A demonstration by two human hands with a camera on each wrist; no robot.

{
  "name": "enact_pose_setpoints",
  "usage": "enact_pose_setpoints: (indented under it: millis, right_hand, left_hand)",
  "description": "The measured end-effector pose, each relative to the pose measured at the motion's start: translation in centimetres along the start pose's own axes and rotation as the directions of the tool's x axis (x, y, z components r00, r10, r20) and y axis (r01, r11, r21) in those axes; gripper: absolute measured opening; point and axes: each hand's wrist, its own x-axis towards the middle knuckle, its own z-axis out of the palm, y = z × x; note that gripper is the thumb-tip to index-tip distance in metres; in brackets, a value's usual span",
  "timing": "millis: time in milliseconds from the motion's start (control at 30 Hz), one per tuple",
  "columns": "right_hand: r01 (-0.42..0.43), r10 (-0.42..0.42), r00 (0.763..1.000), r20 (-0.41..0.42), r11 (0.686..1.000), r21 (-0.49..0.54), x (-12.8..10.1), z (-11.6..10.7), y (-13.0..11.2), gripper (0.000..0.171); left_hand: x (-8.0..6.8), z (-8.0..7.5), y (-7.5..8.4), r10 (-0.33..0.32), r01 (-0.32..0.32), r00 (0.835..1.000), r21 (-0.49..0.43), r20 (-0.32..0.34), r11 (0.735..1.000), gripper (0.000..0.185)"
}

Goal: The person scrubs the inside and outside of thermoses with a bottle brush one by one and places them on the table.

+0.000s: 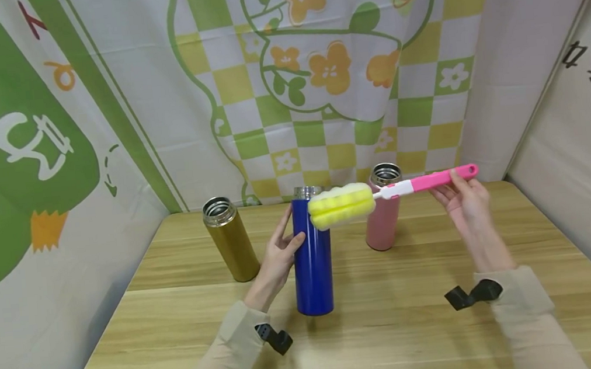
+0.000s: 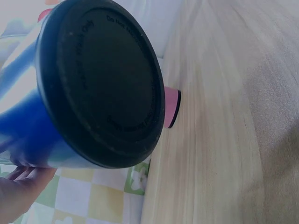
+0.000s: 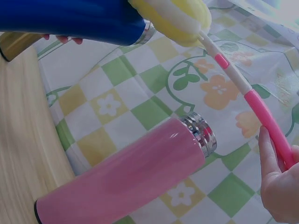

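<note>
While the left hand point(image 1: 279, 254) grips the upright blue flask point(image 1: 312, 259) near the table's point(image 1: 392, 328) middle, the right hand point(image 1: 462, 196) pinches the pink handle of a sponge brush point(image 1: 381, 193), its yellow head just outside the flask's open mouth. Farther back stand an open gold flask point(image 1: 229, 240), left, and a pink flask point(image 1: 384, 212), right; contents cannot be seen.

Beige long sleeves point(image 1: 236, 345) — black camera mounts point(image 1: 274, 338) at both wrists, bare hands point(image 1: 280, 256).
</note>
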Motion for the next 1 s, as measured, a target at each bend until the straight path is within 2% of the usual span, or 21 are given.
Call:
enact_pose_setpoints:
  millis: [167, 400, 700, 1000]
  right_hand:
    - [0.001, 0.0, 0.999, -0.039, 1.0, 0.028, 0.2, 0.5, -0.2, 0.015]
    - [0.007, -0.005, 0.999, -0.052, 1.0, 0.029, 0.3, 0.7, -0.2, 0.016]
    - [-0.028, 0.028, 1.0, -0.005, 1.0, -0.005, 0.2, 0.1, 0.2, 0.004]
    - [-0.065, 0.073, 0.995, 0.065, 0.991, -0.118, -0.2, -0.9, 0.6, 0.008]
  left_hand:
    - [0.0, 0.1, -0.1, -0.007, 0.007, 1.0, 0.009, 0.006, 1.0, 0.063]
    - [0.0, 0.0, -0.3, -0.008, 0.008, 1.0, 0.001, 0.004, 1.0, 0.062]
    - [0.1, 0.1, -0.4, 0.0, 0.0, 1.0, 0.002, -0.008, 1.0, 0.064]
    - [0.3, 0.1, -0.1, -0.001, 0.001, 1.0, 0.007, -0.011, 1.0, 0.063]
